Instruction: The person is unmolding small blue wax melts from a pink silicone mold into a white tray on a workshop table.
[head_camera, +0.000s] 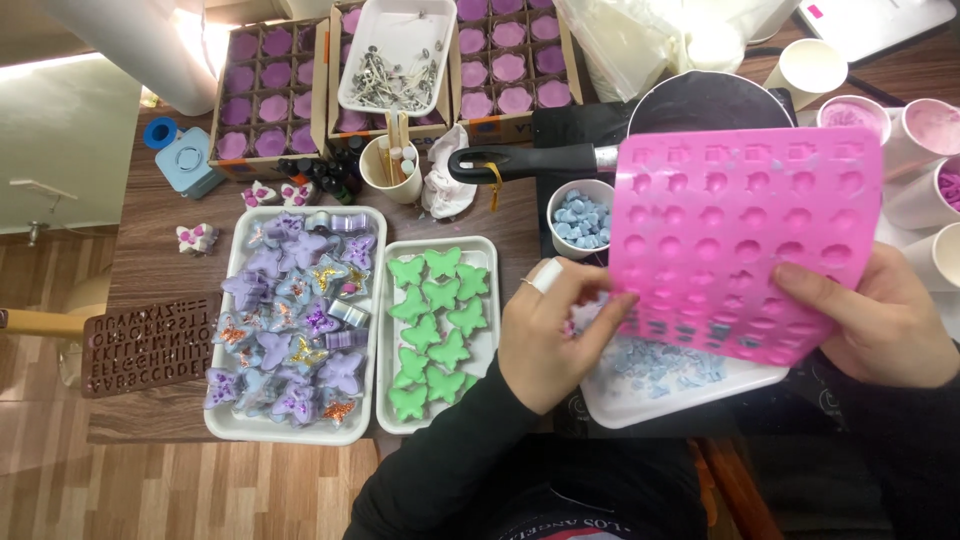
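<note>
hands (720, 325) w/ pink mold (745, 235) (both gripping)

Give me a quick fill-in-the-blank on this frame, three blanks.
1. Both hands, left hand and right hand, hold a pink ____.
2. The butterfly shapes in the narrow tray are ____.
3. The small white cup beside the pan handle holds ____ pieces.

Missing words: mold; green; blue
</note>
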